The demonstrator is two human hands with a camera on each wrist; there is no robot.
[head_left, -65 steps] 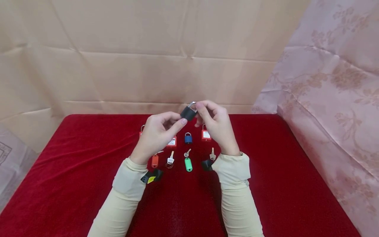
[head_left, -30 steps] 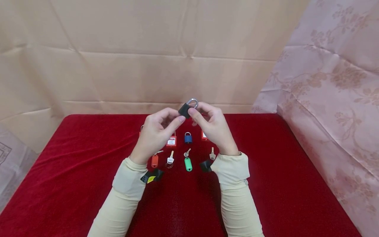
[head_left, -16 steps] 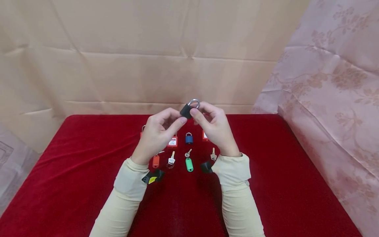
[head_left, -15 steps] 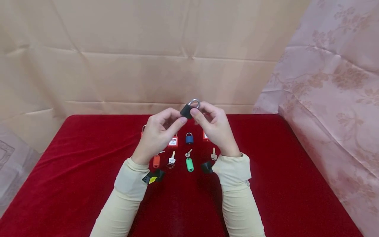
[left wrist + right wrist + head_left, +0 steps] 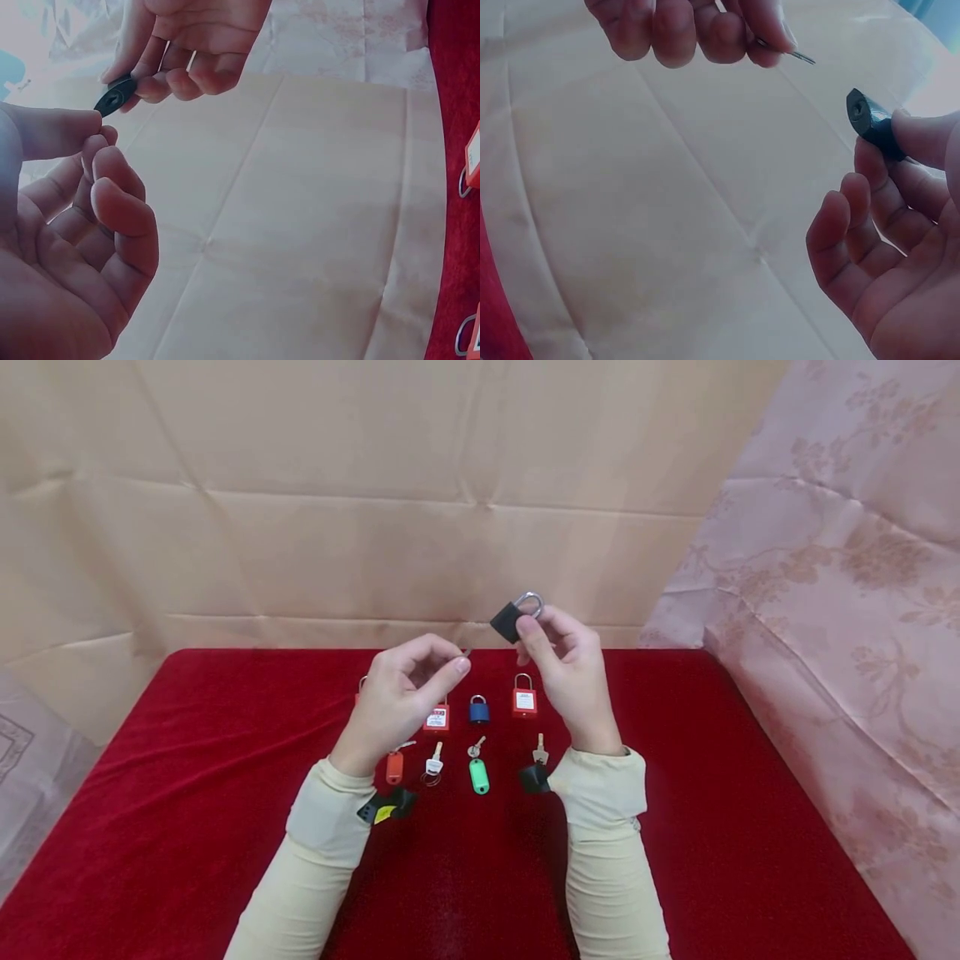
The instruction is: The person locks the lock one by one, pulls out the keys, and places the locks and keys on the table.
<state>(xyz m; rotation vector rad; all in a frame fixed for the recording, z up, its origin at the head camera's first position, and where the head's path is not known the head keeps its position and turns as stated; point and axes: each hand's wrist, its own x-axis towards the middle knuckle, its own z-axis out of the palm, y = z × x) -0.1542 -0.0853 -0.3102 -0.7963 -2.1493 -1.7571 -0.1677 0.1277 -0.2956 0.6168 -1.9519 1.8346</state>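
My right hand point(image 5: 576, 681) holds a black padlock point(image 5: 506, 622) between thumb and fingers above the table's far edge, its silver shackle pointing up and right. In the right wrist view, the keyhole end of the padlock point(image 5: 859, 111) faces the left hand. My left hand point(image 5: 393, 706) pinches a small key point(image 5: 802, 56) between thumb and forefinger; only its thin blade and a bit of its head show. Key and padlock are apart, with a gap between them. The other fingers of the left hand point(image 5: 90, 240) are curled.
On the red cloth point(image 5: 450, 877) stand a blue padlock point(image 5: 478, 710) and red padlocks point(image 5: 524, 702), point(image 5: 437, 718). Nearer lie an orange key tag point(image 5: 394, 768), a green key tag point(image 5: 479, 777) and keys point(image 5: 433, 765), point(image 5: 540, 748). A beige curtain point(image 5: 337, 543) hangs behind.
My right hand has moved up and right with the black padlock, away from the left hand. The key in my left hand now shows apart from it. The left hand has barely moved.
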